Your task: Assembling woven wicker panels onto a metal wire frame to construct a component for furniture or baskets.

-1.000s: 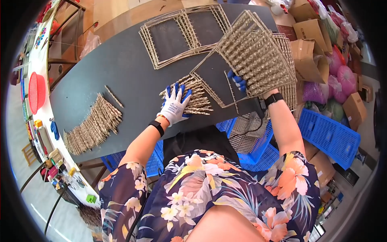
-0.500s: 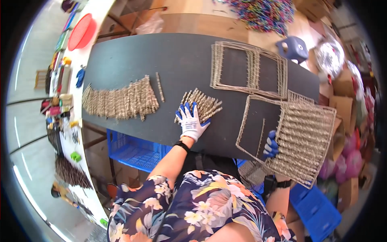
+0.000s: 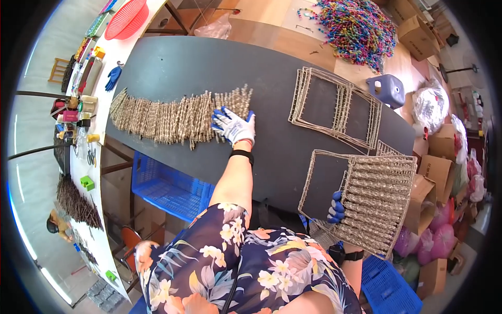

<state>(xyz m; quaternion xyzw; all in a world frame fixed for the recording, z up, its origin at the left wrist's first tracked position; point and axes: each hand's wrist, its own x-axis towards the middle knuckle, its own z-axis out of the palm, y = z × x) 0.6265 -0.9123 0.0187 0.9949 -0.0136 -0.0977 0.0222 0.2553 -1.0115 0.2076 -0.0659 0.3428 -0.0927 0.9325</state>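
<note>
My left hand (image 3: 234,125), in a white glove with blue fingertips, lies palm down on the right end of a row of twisted tan rods (image 3: 167,118). Its fingers are stretched out and spread over several rods. On the right, a rectangular wire-like frame panel (image 3: 379,201) is tilted over the table's front edge, its right part covered with rows of the same twisted rods. My right hand (image 3: 336,208) grips this panel from beneath; only blue-coated fingers show, curled up through its open part. The palm is hidden behind the rods.
Bare frames (image 3: 334,107) lie stacked beyond the panel on the dark table (image 3: 261,57). A blue crate (image 3: 167,186) stands under the front edge, another blue crate (image 3: 389,285) at lower right. On the floor are a multicoloured heap (image 3: 355,31), a blue-grey stool (image 3: 386,90) and cardboard boxes (image 3: 418,36).
My left hand has slid the loose bunch of rods leftward against the row's right end. My right hand still holds the panel, now slightly differently angled. The view has shifted a little.
</note>
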